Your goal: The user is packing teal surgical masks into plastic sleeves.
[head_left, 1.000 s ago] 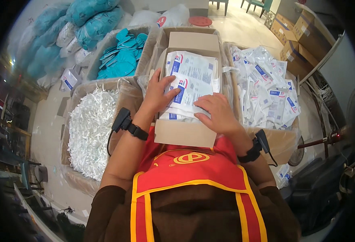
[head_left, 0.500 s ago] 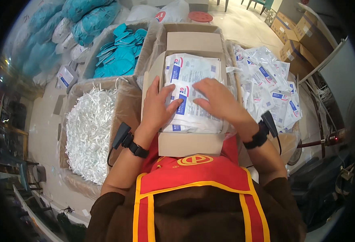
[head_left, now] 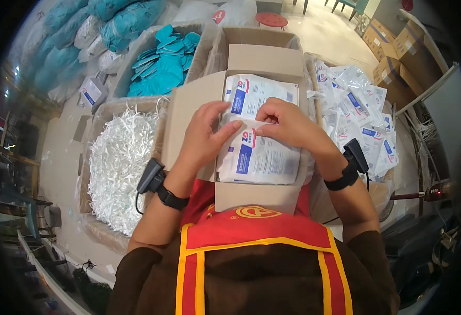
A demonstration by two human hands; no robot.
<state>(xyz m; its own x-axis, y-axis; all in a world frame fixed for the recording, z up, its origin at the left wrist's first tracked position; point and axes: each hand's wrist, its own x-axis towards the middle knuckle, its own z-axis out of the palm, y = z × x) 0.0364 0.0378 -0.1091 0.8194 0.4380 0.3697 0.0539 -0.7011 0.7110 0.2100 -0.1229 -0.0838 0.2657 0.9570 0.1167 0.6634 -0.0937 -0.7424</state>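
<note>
Flat white packets with blue and red print fill an open cardboard box (head_left: 234, 198) in front of me. A near packet (head_left: 272, 164) lies on top, its far edge overlapping a far packet (head_left: 264, 90). My right hand (head_left: 292, 125) has its fingers curled in and its thumb pinching the far edge of the near packet. My left hand (head_left: 203, 132) is at the left side, fingers spread and slightly bent, its thumb tip touching that same edge. What lies under the top packets is hidden.
Left of the box is a carton of white strips (head_left: 120, 168), with a carton of teal pads (head_left: 162, 71) beyond it. To the right, a lined carton holds several loose white packets (head_left: 354, 100). Brown boxes (head_left: 398, 58) and a red stool (head_left: 271, 20) stand farther back.
The near packet has shifted toward me and lies flatter. My right hand has gone from spread fingers to a pinch. The box's left flap now leans farther out.
</note>
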